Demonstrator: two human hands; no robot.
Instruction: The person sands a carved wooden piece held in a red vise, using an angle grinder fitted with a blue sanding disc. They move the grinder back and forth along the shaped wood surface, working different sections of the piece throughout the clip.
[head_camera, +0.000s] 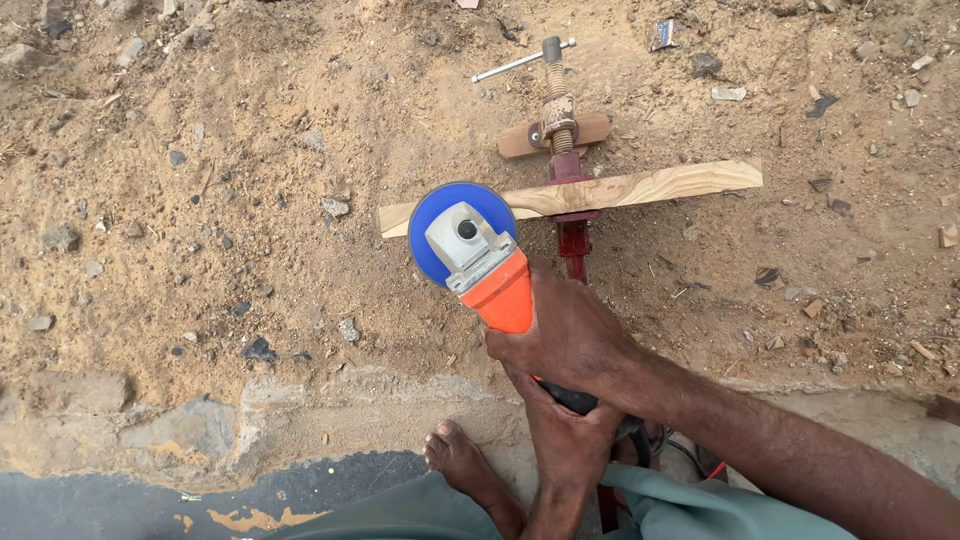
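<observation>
An angle grinder with an orange body, grey head and blue round disc is held over the left end of a thin wooden strip. The strip lies across a red screw clamp that stands in the sandy ground, its threaded screw and wooden pad behind the strip. My right hand wraps the orange body from above. My left hand grips the black rear end of the grinder just below it. The disc overlaps the strip's left end; whether they touch cannot be told.
Sandy ground with small stones and wood chips surrounds the clamp. A concrete edge runs along the bottom, with my bare foot on it. The grinder's cable lies by my right forearm.
</observation>
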